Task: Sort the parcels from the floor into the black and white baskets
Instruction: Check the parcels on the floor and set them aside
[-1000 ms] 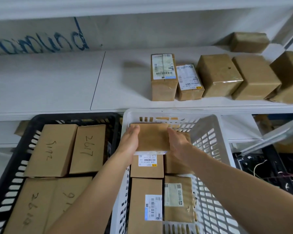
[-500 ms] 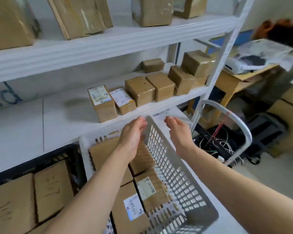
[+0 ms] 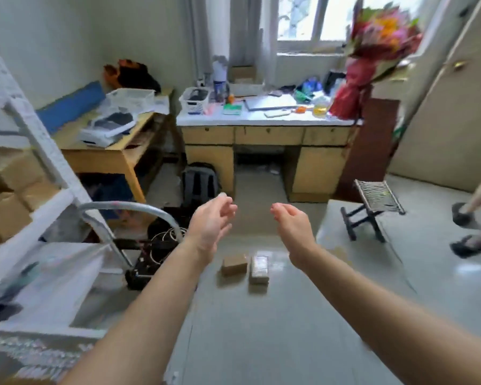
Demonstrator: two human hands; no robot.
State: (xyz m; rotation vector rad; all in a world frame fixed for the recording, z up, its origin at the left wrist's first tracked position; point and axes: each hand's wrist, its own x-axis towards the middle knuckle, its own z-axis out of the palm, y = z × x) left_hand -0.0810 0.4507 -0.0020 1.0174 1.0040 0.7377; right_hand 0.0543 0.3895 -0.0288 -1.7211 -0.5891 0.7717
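Two small parcels lie side by side on the grey floor: a plain brown parcel [image 3: 234, 264] and, to its right, a labelled parcel [image 3: 258, 268]. My left hand [image 3: 211, 223] and my right hand [image 3: 292, 226] are held out in the air above and in front of them, palms facing each other, fingers apart, holding nothing. The white basket's blurred rim [image 3: 25, 354] shows at the bottom left corner. The black basket is out of view.
A white metal shelf [image 3: 47, 168] with brown boxes stands at the left. A trolley handle [image 3: 128, 207] and tangled cables [image 3: 161, 240] sit beside it. A desk [image 3: 264, 145], a backpack [image 3: 199, 182], a small stool [image 3: 372, 207] and another person's feet [image 3: 469, 232] are further off.
My hands let go of the parcel in the white basket and drew back empty. My view swung right from the shelf and baskets to the floor with two parcels.
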